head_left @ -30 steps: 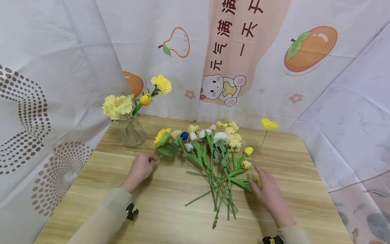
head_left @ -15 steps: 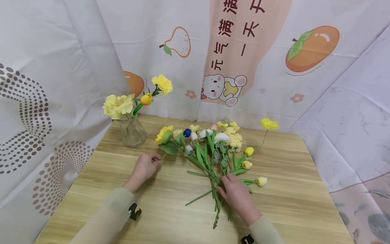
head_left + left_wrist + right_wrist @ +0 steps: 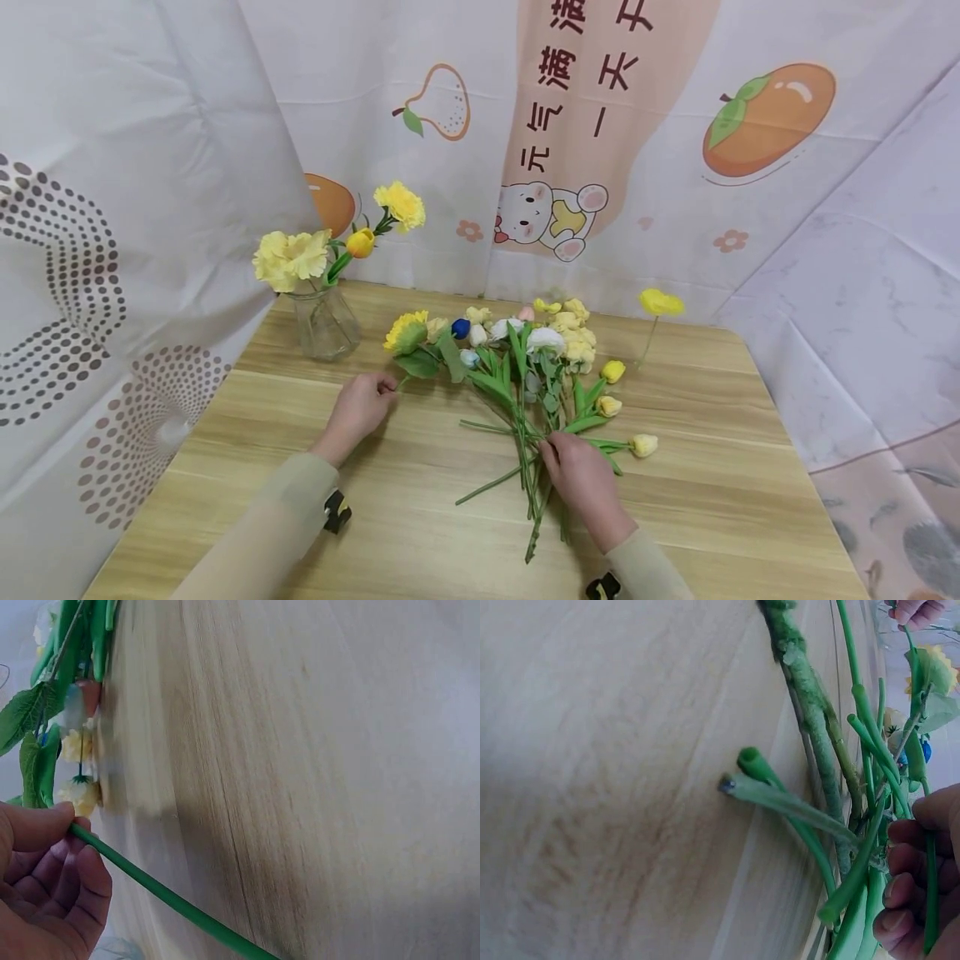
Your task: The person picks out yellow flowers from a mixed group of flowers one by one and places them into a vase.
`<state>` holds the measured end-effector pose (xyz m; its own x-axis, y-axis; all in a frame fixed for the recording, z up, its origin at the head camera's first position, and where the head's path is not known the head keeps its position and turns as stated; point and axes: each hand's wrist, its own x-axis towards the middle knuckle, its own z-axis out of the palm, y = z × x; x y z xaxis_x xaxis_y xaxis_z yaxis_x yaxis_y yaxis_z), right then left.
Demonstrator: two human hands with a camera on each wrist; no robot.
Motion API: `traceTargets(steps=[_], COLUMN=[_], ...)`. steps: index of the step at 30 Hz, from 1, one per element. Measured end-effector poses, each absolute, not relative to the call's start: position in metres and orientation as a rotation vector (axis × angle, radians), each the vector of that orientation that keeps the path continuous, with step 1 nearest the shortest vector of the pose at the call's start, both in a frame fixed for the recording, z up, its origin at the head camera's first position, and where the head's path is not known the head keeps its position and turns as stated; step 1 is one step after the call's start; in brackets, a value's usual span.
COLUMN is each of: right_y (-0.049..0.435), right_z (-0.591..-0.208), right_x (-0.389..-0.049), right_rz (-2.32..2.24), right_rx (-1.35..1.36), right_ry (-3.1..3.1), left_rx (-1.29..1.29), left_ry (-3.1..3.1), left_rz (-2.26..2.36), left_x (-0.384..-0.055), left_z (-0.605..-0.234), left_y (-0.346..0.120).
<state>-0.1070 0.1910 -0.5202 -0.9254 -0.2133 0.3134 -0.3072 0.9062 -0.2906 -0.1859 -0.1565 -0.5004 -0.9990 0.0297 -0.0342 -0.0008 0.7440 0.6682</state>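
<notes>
In the head view my left hand [image 3: 362, 412] is at the left of the flower pile, pinching the stem of a yellow sunflower [image 3: 406, 332]. The left wrist view shows that green stem [image 3: 165, 894] between thumb and forefinger, its lower end running out over the table. My right hand [image 3: 583, 477] is low among the crossed stems of the pile. Its thumb and curled fingers hold a green flower stem [image 3: 931, 889] in the right wrist view; which bloom it bears I cannot tell. Around it are white flowers [image 3: 545, 339], a blue tulip [image 3: 461, 328] and yellow tulips [image 3: 608, 406].
A glass vase [image 3: 327, 329] holding several yellow flowers stands at the table's back left. One yellow poppy-like flower [image 3: 661, 302] is at the back right. A pale yellow tulip [image 3: 643, 446] lies right of my right hand. Printed curtains [image 3: 450, 183] hang behind the wooden table [image 3: 720, 500].
My right hand has moved left from beside the pale tulip onto the stems and now holds one. My left hand has shifted slightly right with the sunflower.
</notes>
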Motion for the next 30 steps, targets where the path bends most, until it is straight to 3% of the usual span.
traceTargets(steps=[10, 22, 30], right_y=[0.198, 0.205, 0.21], right_z=[-0.517, -0.513, -0.52], right_x=[-0.109, -0.109, -0.107], right_rz=[0.555, 0.503, 0.463], right_rx=[0.263, 0.2, 0.216], right_ry=[-2.789, -2.901, -2.907], left_rx=[0.02, 0.649, 0.726], left_ry=[2.975, 3.009, 2.905], left_rz=[0.878, 0.499, 0.362], left_x=[-0.19, -0.178, -0.179], left_z=[-0.504, -0.498, -0.513], left_y=[-0.154, -0.084, -0.061])
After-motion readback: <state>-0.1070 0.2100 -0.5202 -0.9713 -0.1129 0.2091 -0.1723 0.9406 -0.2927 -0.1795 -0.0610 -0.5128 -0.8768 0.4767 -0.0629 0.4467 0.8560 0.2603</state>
